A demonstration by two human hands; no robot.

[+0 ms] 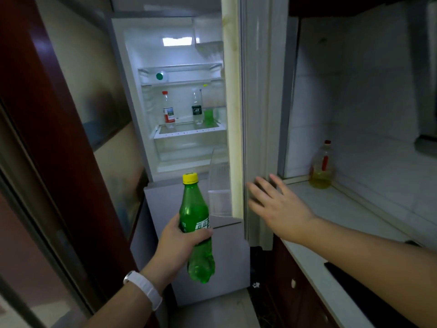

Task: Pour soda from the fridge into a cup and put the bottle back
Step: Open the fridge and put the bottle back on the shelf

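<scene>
Head view: left hand (183,240) grips green soda bottle (196,223) at lower centre of frame, fingers curled round label, yellow cap up. Right hand (279,204) at centre right, fingers spread, beside open fridge door (255,114). Counter (331,209) at right carries oil bottle (322,165).

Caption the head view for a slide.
Left hand holds a green soda bottle; right hand open at the fridge door.

Dim kitchen, lit mostly from inside the fridge (179,91).
Edges bend with wide-angle distortion; right hand (279,209) slightly motion-blurred.
</scene>
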